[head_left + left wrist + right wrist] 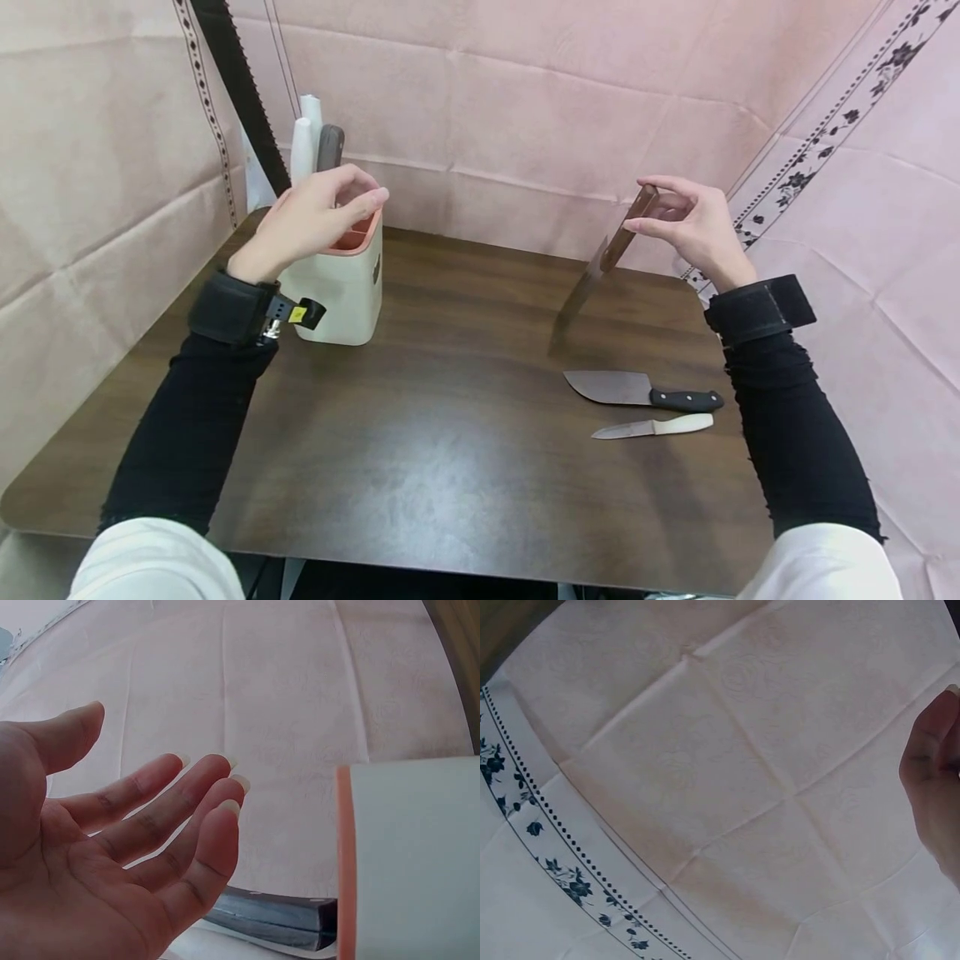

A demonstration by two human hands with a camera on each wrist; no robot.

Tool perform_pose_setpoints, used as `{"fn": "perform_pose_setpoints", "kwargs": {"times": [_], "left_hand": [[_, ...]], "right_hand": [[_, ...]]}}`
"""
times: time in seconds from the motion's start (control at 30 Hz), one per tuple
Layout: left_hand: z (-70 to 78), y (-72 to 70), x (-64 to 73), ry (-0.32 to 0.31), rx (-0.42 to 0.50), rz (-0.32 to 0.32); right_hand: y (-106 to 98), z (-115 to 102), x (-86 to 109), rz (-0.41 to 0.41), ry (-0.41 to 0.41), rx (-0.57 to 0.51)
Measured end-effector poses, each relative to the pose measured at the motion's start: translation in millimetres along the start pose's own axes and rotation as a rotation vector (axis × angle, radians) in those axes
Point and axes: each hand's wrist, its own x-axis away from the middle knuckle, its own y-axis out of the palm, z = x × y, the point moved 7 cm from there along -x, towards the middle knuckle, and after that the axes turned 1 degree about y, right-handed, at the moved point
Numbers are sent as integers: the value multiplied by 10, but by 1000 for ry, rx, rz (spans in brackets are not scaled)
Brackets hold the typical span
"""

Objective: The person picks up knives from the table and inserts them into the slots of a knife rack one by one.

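Observation:
My right hand (pixel 699 227) pinches a wooden-handled knife (pixel 617 248) by its handle between thumb and fingers, the blade slanting down and left above the table. In the right wrist view only part of that hand (pixel 934 772) shows at the edge, and the knife is out of sight. My left hand (pixel 311 218) hovers at the top of a pale knife holder (pixel 341 300) with an orange rim, fingers loosely bent. Nothing lies in the palm of the left hand (pixel 127 840) in its wrist view. White handles (pixel 302 150) and a grey handle (pixel 331 147) stick up from the holder.
On the right of the brown table (pixel 420 433) lie a broad knife with a black handle (pixel 686 401) and a small knife with a white handle (pixel 682 423), blades pointing left. Pinkish cloth (pixel 540 125) hangs behind and at both sides.

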Motion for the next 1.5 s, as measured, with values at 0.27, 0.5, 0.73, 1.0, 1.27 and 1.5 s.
{"fn": "perform_pose_setpoints", "kwargs": {"times": [0.27, 0.5, 0.73, 1.0, 1.27, 1.5], "left_hand": [[51, 97, -49, 65, 20, -9], [58, 185, -116, 58, 31, -36], [91, 248, -149, 85, 25, -37], [130, 306, -164, 96, 29, -48], [165, 335, -162, 98, 19, -60], [155, 349, -175, 102, 14, -61]], "right_hand": [[41, -94, 8, -14, -13, 34], [90, -169, 6, -33, -23, 15], [149, -388, 103, -43, -38, 27], [169, -402, 88, -43, -37, 19], [215, -356, 32, -54, -25, 15], [268, -385, 21, -63, -29, 24]]}}
